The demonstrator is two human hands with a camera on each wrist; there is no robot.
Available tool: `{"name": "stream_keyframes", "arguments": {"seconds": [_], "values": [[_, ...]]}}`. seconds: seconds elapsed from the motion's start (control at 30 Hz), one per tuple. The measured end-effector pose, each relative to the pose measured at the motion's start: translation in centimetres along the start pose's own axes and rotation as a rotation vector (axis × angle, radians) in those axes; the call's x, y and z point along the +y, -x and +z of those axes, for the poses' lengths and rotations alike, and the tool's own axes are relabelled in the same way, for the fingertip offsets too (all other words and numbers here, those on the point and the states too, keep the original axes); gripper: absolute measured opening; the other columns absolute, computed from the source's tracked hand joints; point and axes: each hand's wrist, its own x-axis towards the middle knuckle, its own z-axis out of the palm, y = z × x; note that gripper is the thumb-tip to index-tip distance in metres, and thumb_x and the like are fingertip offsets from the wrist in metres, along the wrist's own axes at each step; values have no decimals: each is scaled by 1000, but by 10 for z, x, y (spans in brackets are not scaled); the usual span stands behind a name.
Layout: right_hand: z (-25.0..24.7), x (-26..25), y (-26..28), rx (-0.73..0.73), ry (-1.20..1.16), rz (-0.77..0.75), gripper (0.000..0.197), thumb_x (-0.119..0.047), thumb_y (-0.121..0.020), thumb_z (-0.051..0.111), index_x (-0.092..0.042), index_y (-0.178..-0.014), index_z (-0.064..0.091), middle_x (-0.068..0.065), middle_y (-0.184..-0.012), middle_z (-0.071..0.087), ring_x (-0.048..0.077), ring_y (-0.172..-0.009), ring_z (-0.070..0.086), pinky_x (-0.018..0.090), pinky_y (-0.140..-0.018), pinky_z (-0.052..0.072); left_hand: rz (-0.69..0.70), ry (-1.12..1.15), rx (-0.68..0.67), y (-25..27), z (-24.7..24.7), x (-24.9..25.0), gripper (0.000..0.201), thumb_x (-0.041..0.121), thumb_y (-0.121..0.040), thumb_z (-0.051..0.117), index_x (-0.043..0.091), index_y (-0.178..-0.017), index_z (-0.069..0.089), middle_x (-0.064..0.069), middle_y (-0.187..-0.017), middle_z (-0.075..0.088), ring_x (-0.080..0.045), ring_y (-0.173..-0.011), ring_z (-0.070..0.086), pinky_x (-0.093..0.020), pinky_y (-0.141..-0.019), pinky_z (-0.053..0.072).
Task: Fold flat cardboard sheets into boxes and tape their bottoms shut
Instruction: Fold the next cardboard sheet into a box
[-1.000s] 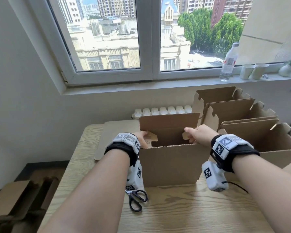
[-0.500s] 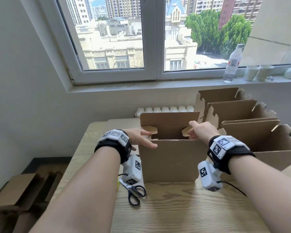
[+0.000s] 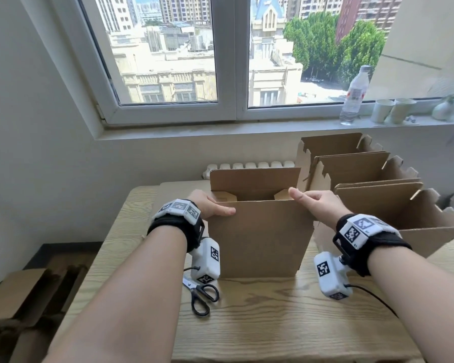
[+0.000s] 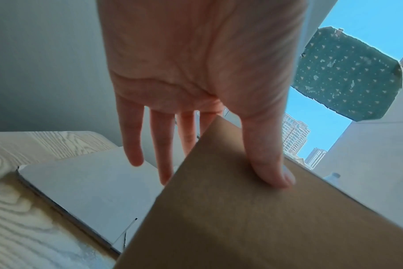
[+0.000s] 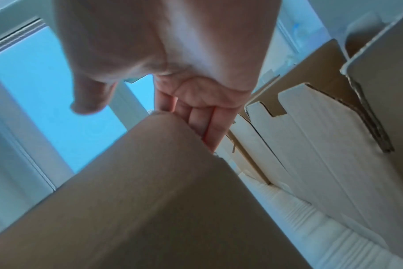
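An upright brown cardboard box (image 3: 260, 239) stands open-topped in the middle of the wooden table (image 3: 273, 326). Two small flaps lie low inside it. My left hand (image 3: 211, 208) straddles its near left top corner. The thumb (image 4: 271, 169) presses flat on the front wall (image 4: 253, 218), and the straight fingers (image 4: 131, 138) hang along the left side. My right hand (image 3: 311, 203) sits at the near right top corner. Its fingers (image 5: 203, 125) lie bent against the right side of the box (image 5: 150, 200), and the thumb is lifted clear.
Black-handled scissors (image 3: 202, 297) lie by the box's near left foot. Several folded boxes (image 3: 364, 176) crowd the table's right side. A flat sheet (image 3: 178, 191) lies behind left. Bottle (image 3: 354, 95) and cups (image 3: 392, 111) stand on the sill. Cardboard sits on the floor (image 3: 19, 297) at left.
Both hands have come off the small inner flaps and moved to the top corners of the box's near wall. The flaps now lie lower inside.
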Motion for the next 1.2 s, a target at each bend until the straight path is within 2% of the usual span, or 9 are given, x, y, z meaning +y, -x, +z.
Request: {"name": "stream_keyframes", "arguments": {"seconds": [0.13,0.47,0.53,0.63,0.77,0.87,1.0,1.1,1.2], "values": [[3,4,-4,40,126,-25,24,-37,-82,73,-16,-94,71,1,-94,70,21,-95,64,31,-80,46,-6,-14,129,-8,7,1,58,56,-55,86,16,-96,74,0,-98,72,-19,-92,65,-31,-84,51],[19,8,-14,135,297,43,29,-32,-77,77,-24,-103,67,5,-116,55,21,-105,56,29,-94,43,95,-254,323,-11,21,9,47,51,-56,87,23,-88,66,2,-104,65,-17,-91,61,-28,-77,48],[21,5,-16,144,317,70,39,-33,-76,78,-22,-109,62,7,-120,52,23,-110,54,32,-97,42,113,-251,321,-15,21,6,67,50,-57,87,22,-111,59,0,-119,57,-20,-105,58,-31,-85,45],[19,-2,-14,163,386,64,79,-36,-74,80,-25,-140,38,10,-133,40,27,-123,42,38,-104,36,143,-132,287,-16,20,2,111,40,-57,90,27,-145,23,-3,-144,35,-25,-128,46,-36,-101,39],[14,-17,-15,103,522,-62,120,-28,-73,81,-38,-150,-9,-1,-160,-2,25,-147,5,42,-115,19,221,-74,259,-14,17,3,144,28,-53,94,52,-144,-16,2,-161,-2,-25,-140,32,-41,-108,34],[15,-20,-21,35,582,-133,116,-24,-72,81,-34,-152,-3,-2,-161,-5,20,-148,-1,36,-119,13,246,-125,206,-15,13,7,129,25,-53,94,46,-146,8,0,-155,22,-26,-133,41,-41,-103,40],[8,-23,-15,97,559,-159,98,-28,-67,84,-33,-144,24,-2,-145,25,21,-134,31,39,-102,37,232,-137,225,-16,7,11,99,24,-57,92,34,-135,32,-6,-128,50,-26,-113,54,-35,-91,44],[5,-23,-13,70,560,-142,69,-31,-71,81,-32,-127,41,1,-130,36,22,-119,44,34,-92,41,247,-161,207,-16,8,6,73,28,-65,87,31,-126,48,0,-123,58,-18,-106,54,-26,-86,41],[14,-12,-11,6,513,-95,32,-36,-84,70,-25,-110,56,2,-129,44,21,-113,50,31,-93,39,252,-186,195,-17,18,-3,51,40,-77,76,32,-125,60,4,-143,48,-16,-125,49,-24,-98,36]]}}
